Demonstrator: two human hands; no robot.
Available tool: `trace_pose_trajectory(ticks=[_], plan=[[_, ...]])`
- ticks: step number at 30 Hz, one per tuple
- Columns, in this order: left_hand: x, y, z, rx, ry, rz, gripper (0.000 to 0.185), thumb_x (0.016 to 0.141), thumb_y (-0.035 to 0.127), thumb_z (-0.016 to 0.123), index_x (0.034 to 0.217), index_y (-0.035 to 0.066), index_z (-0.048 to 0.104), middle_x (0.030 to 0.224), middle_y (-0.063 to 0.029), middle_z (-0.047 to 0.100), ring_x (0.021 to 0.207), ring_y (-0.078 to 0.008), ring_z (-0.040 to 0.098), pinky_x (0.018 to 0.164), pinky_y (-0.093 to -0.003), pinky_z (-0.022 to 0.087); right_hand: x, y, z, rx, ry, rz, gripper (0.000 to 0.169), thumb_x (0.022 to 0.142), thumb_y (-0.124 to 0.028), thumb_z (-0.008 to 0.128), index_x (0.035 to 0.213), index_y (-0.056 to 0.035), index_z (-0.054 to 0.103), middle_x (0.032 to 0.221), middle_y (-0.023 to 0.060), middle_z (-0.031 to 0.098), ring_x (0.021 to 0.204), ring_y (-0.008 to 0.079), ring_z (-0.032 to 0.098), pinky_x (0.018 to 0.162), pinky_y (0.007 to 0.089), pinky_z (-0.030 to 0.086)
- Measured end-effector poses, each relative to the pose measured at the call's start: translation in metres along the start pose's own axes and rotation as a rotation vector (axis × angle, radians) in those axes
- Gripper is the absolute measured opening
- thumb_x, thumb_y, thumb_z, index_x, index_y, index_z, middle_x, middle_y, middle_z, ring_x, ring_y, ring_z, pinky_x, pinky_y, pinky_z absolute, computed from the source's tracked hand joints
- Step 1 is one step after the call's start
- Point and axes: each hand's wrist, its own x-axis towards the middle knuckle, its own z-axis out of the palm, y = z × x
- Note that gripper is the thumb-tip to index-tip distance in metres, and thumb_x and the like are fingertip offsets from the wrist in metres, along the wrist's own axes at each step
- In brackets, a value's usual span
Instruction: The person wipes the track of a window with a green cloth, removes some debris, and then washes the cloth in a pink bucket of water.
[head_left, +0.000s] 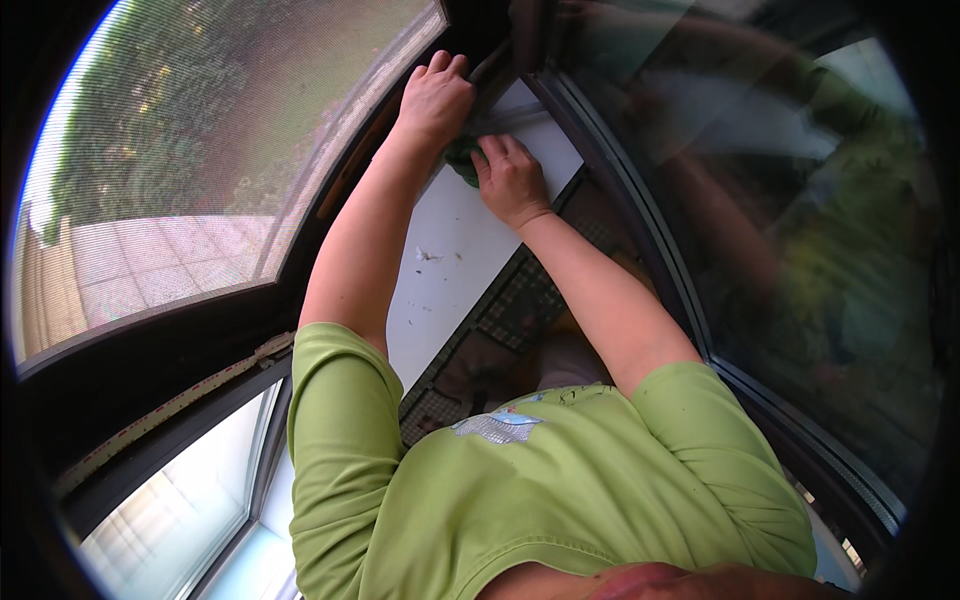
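Note:
My left hand (436, 96) is up at the dark window frame (390, 101), its fingers bent over the edge and the fingertips hidden. Just below it and to the right, my right hand (513, 178) pinches a bunched dark green cloth (463, 160). That cloth is pressed against the far end of the white windowsill (457, 225), close to the frame. Bits of white and dark debris (427, 256) lie scattered over the nearer part of the sill.
An insect screen (225, 150) fills the left side, with greenery and paving beyond. On the right stands an open glass sash (787, 225) with a dark frame, reflecting the person. Patterned fabric (517, 307) lies below the sill. Worn tape (180, 397) runs along the lower-left frame.

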Motion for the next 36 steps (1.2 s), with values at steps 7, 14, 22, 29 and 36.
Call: trace_pose_trajectory(ticks=[7,14,22,29,36], plan=[[-0.007,0.003,0.001,-0.005,-0.011,-0.057,0.017,0.071,0.011,0.056,0.083,0.007,0.067,0.101,-0.0081,0.052,0.103,-0.0255,0.048,0.079,-0.0341,0.045,0.000,-0.004,-0.002,0.053,0.009,0.020,0.015,0.082,-0.012,0.060,0.095,-0.0057,0.058,0.089,0.0143,0.059,0.080,0.0364,0.058,0.069,0.0421,0.049],[-0.065,0.016,-0.035,-0.194,0.190,-0.167,0.012,0.069,0.001,0.054,0.079,0.001,0.061,0.096,-0.0113,0.055,0.091,-0.0291,0.051,0.077,-0.0348,0.046,0.000,0.002,0.002,0.112,0.063,0.024,0.015,0.083,-0.013,0.060,0.097,-0.0075,0.060,0.093,0.0110,0.061,0.084,0.0338,0.059,0.072,0.0398,0.050],[-0.166,0.066,-0.051,-0.086,-0.086,-0.192,0.004,0.065,0.006,0.058,0.069,0.005,0.057,0.085,-0.0072,0.053,0.087,-0.0228,0.050,0.072,-0.0313,0.042,0.001,-0.003,-0.003,0.180,0.045,0.025,0.012,0.084,-0.015,0.057,0.095,-0.0090,0.059,0.094,0.0124,0.060,0.086,0.0343,0.057,0.073,0.0419,0.048],[-0.172,0.071,-0.055,-0.078,-0.165,-0.168,0.003,0.064,0.007,0.059,0.062,0.007,0.056,0.075,-0.0049,0.054,0.081,-0.0214,0.051,0.071,-0.0311,0.040,0.001,-0.003,-0.004,0.170,0.033,0.026,0.014,0.084,-0.014,0.058,0.096,-0.0086,0.059,0.094,0.0114,0.060,0.086,0.0335,0.058,0.073,0.0404,0.049],[-0.137,0.052,-0.069,-0.227,-0.241,-0.206,0.020,0.069,0.000,0.053,0.082,0.011,0.064,0.084,-0.0041,0.058,0.088,-0.0227,0.056,0.076,-0.0347,0.042,-0.001,0.000,-0.007,0.139,0.029,0.035,0.015,0.083,-0.013,0.060,0.097,-0.0075,0.060,0.093,0.0100,0.061,0.084,0.0324,0.059,0.072,0.0383,0.050]])
